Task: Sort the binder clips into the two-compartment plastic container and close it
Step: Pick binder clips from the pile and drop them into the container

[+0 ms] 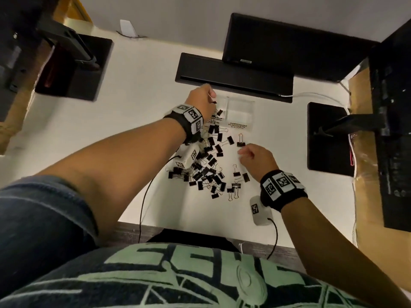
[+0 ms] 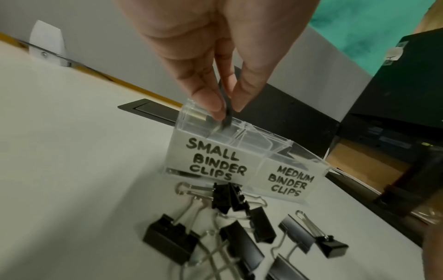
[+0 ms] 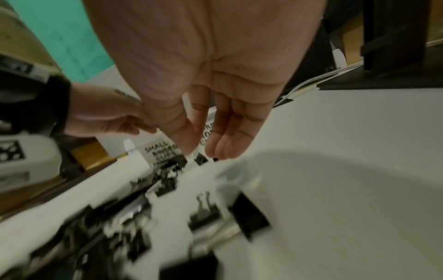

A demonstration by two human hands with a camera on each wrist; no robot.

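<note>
A clear two-compartment container [image 1: 239, 115] [image 2: 242, 163] stands open on the white desk, labelled "SMALL BINDER CLIPS" on the left and "MEDIUM BINDER CLIPS" on the right. My left hand [image 1: 204, 96] [image 2: 225, 108] pinches a small black binder clip [image 2: 226, 113] between thumb and finger over the small compartment. A heap of black binder clips [image 1: 208, 167] [image 2: 235, 227] lies in front of the container. My right hand [image 1: 249, 152] [image 3: 203, 147] hovers just right of the heap near a lone clip [image 1: 241, 142], fingers loosely curled and holding nothing.
A black keyboard-like bar [image 1: 233, 74] and a dark monitor [image 1: 278, 41] sit behind the container. Black stand bases [image 1: 73, 67] [image 1: 329, 138] flank the desk. White wrist units with cables [image 1: 259, 210] trail over the desk's front edge.
</note>
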